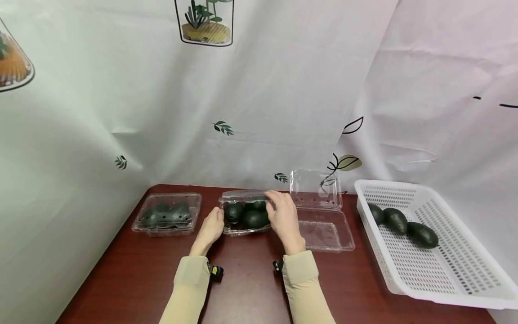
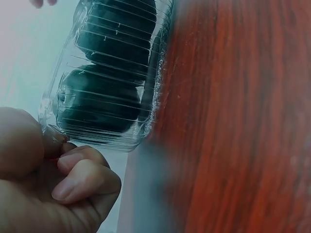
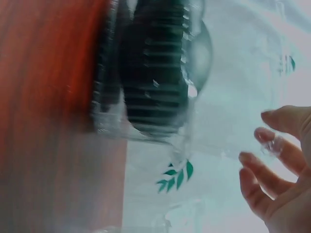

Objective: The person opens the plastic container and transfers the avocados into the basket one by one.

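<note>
In the head view, a clear plastic clamshell box [image 1: 243, 231] holding several dark green avocados [image 1: 256, 219] stands mid-table, its lid [image 1: 243, 194] partly raised. My left hand [image 1: 212, 227] holds the box's left end; the left wrist view shows thumb and curled fingers [image 2: 87, 179] at its corner. At the lid's right side is my right hand [image 1: 284, 220]. In the right wrist view, its thumb and forefinger pinch the clear lid edge [image 3: 274, 145], away from the box body. The avocado [image 3: 153, 73] shows blurred through the ribbed wall.
A closed clamshell box [image 1: 196, 207] with avocados sits at the left. Behind my right hand, another clamshell box [image 1: 344, 243] lies open. A white perforated basket [image 1: 477, 256] with several avocados [image 1: 422, 235] stands at the right. A printed white cloth [image 1: 263, 99] hangs behind the table [image 1: 243, 288].
</note>
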`<state>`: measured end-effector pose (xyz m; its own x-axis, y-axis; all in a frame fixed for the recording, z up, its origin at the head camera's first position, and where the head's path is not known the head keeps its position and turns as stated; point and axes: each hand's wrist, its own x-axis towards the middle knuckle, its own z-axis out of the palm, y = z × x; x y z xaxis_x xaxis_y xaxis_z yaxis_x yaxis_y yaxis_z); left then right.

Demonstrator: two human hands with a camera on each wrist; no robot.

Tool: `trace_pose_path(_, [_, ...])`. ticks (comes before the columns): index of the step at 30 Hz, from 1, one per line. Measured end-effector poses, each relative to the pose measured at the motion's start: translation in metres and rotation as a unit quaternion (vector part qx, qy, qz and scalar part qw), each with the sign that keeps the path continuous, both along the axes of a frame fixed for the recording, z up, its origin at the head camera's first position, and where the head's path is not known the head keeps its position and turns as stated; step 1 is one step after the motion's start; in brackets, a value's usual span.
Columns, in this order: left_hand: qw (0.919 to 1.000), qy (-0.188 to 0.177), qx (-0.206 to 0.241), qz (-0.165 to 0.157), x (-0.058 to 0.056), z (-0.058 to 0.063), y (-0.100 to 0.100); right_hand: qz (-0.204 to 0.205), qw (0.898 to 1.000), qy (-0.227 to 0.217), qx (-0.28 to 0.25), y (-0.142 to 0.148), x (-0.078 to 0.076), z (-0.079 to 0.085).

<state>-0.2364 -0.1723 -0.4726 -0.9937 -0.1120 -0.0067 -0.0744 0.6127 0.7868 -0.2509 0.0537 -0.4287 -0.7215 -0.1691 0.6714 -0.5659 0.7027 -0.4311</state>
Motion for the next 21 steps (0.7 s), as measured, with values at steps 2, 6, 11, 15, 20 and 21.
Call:
trace_pose_path(2, [1.0000,0.006,0.004,0.001,0.000,-0.002,-0.001,0.003,1.000,-0.010,-0.014,0.001,0.001,0.003])
trace_pose_path(6, [0.9997,0.014,0.018,0.005,0.000,-0.003,0.000,0.007,0.999,-0.019,-0.037,0.004,-0.002,0.009])
trace_pose_path(11, [0.9995,0.020,0.024,0.003,0.000,-0.001,0.000,0.015,0.999,-0.012,-0.027,0.008,-0.013,0.022])
trace_pose_path(15, [0.9996,0.018,0.021,-0.006,0.001,-0.001,-0.001,0.019,0.999,-0.022,-0.014,0.012,-0.022,0.034])
trace_pose_path(20, [0.9994,0.023,0.021,-0.013,0.001,0.000,-0.002,0.020,0.999,-0.042,0.008,0.014,-0.035,0.046])
trace_pose_path(21, [0.9994,0.025,0.021,-0.013,0.001,0.000,-0.002,0.020,0.999,-0.046,0.013,0.014,-0.037,0.048])
